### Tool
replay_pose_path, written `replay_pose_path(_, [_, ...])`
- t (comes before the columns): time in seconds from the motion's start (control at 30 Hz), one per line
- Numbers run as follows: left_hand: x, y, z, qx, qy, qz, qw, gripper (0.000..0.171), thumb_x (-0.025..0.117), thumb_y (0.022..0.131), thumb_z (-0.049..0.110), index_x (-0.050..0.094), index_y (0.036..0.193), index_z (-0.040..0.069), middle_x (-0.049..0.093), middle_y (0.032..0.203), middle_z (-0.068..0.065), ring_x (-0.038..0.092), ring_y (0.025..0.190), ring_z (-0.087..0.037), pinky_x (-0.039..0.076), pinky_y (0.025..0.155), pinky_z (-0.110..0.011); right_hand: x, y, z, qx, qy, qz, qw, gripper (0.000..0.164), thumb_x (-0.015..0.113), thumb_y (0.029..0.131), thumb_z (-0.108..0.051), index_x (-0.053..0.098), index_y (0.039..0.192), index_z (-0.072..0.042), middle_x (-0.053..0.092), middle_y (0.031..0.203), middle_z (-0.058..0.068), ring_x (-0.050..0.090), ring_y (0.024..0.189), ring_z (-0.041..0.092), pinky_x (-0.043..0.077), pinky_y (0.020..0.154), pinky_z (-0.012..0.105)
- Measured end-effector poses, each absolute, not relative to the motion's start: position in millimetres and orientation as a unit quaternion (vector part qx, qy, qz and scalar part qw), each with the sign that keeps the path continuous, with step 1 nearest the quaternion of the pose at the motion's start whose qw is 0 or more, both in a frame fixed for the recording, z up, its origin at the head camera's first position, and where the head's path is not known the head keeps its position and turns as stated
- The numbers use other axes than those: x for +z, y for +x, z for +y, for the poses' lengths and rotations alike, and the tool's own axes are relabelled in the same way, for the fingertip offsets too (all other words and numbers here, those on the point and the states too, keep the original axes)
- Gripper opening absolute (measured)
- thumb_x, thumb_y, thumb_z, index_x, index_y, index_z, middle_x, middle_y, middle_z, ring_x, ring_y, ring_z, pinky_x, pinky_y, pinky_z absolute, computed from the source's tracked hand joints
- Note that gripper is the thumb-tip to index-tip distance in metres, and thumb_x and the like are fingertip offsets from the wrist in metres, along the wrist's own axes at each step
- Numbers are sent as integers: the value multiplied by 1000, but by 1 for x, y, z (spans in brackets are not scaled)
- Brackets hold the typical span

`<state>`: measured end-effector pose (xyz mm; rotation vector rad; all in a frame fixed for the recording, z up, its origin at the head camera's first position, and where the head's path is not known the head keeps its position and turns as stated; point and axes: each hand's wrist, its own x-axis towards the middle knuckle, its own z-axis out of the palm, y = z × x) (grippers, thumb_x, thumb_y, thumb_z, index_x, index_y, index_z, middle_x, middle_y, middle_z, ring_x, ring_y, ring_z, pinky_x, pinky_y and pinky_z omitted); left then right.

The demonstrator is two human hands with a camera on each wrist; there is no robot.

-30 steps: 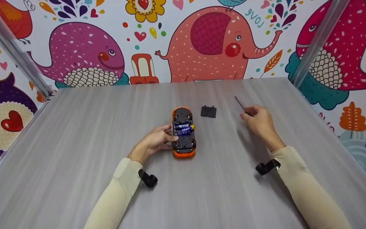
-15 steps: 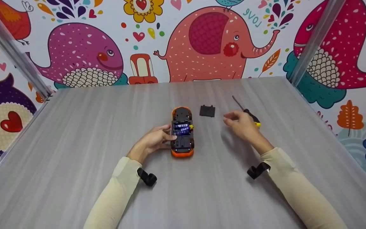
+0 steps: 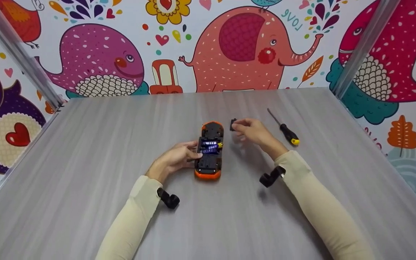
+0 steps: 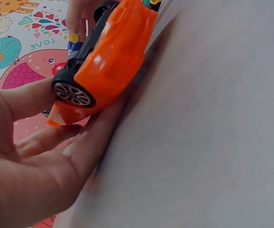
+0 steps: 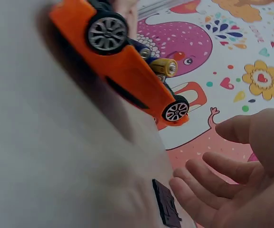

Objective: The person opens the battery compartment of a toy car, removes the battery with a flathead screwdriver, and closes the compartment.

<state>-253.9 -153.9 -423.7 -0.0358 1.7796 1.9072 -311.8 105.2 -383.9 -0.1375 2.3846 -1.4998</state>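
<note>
An orange toy car (image 3: 209, 168) lies upside down, its black underside facing up. My left hand (image 3: 174, 159) grips it from the left side, thumb on the underside edge. Blue batteries (image 3: 209, 147) sit in the car's uncovered compartment; one yellow-ended battery (image 5: 164, 66) juts out at a tilt. My right hand (image 3: 256, 133) is at the small black battery cover (image 3: 233, 125), hiding part of it in the head view. In the right wrist view the cover (image 5: 166, 204) lies on the table beside spread fingertips, with thumb and fingers apart.
A screwdriver (image 3: 287, 133) with a black and yellow handle lies to the right of my right hand. The grey table (image 3: 121, 130) ends at a wall (image 3: 172, 43) printed with cartoon animals. Metal posts (image 3: 365, 47) stand at the back corners.
My right hand has let go of the screwdriver, leaving it on the table, and has moved left to the battery cover. The left hand still holds the car, now slightly tilted.
</note>
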Motion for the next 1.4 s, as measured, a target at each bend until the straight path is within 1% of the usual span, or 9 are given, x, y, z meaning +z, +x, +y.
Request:
replay_pose_path(0.1, [-425, -254, -153, 706, -9, 653, 275, 67, 54, 95, -1, 28, 156, 0, 46, 153, -21, 66, 104, -14, 54, 99, -38, -385, -317, 101, -556, -46, 808, 187, 51, 57, 102, -35, 51, 142, -3, 60, 139, 18, 62, 124, 32, 53, 103, 46])
replay_pose_path(0.23, [-426, -255, -152, 704, -3, 648, 289, 67, 53, 95, 1, 26, 156, -1, 52, 147, -22, 68, 99, -13, 54, 99, -38, -389, -320, 97, -586, -35, 774, 237, 55, 58, 101, -38, 50, 142, -4, 61, 136, 17, 67, 117, 29, 57, 98, 44])
replay_pose_path(0.33, [-427, -254, -151, 702, 4, 648, 296, 66, 53, 95, 2, 27, 155, -3, 56, 143, -21, 68, 100, -14, 52, 102, -41, -392, -320, 96, -594, -22, 757, 272, 51, 58, 101, -40, 56, 139, -7, 65, 130, 15, 70, 107, 25, 60, 91, 41])
replay_pose_path(0.5, [-427, -254, -151, 695, 20, 650, 306, 63, 52, 96, 2, 28, 153, -6, 56, 142, -20, 68, 99, -13, 54, 98, -38, -393, -317, 93, -599, -16, 743, 297, 45, 60, 100, -37, 62, 134, -7, 72, 116, 12, 71, 95, 20, 62, 80, 36])
replay_pose_path(0.77, [-420, -255, -153, 699, 6, 651, 296, 59, 54, 99, 8, 35, 154, 1, 67, 125, -8, 69, 95, -12, 57, 87, -31, -393, -314, 97, -632, 17, 727, 267, 42, 63, 99, -29, 61, 131, -2, 71, 108, 9, 71, 88, 18, 63, 73, 31])
replay_pose_path(0.93, [-416, -255, -156, 698, -21, 662, 273, 51, 56, 102, 19, 45, 149, 4, 69, 122, -7, 69, 96, -14, 58, 85, -33, -391, -311, 99, -669, 34, 702, 240, 45, 62, 99, -27, 55, 134, 1, 68, 108, 9, 70, 87, 17, 63, 73, 31])
replay_pose_path(1.1, [-414, -255, -158, 701, -42, 663, 260, 51, 56, 103, 27, 47, 145, 0, 70, 115, -10, 71, 91, -17, 62, 82, -38, -391, -309, 102, -704, 55, 672, 222, 45, 60, 100, -23, 53, 136, 3, 67, 108, 10, 71, 85, 16, 64, 75, 34])
replay_pose_path(1.23, [-413, -255, -158, 716, -60, 648, 252, 56, 59, 101, 24, 41, 148, -2, 66, 125, -19, 72, 91, -20, 62, 84, -42, -393, -307, 107, -726, 61, 651, 213, 49, 56, 101, -21, 48, 142, 4, 62, 116, 12, 71, 85, 18, 63, 78, 35])
replay_pose_path(1.4, [-412, -253, -157, 735, -73, 630, 242, 63, 61, 99, 14, 31, 152, -2, 52, 144, -28, 71, 96, -23, 61, 89, -42, -397, -302, 113, -748, 73, 628, 201, 52, 53, 102, -19, 41, 149, 2, 55, 125, 17, 69, 85, 20, 63, 76, 33])
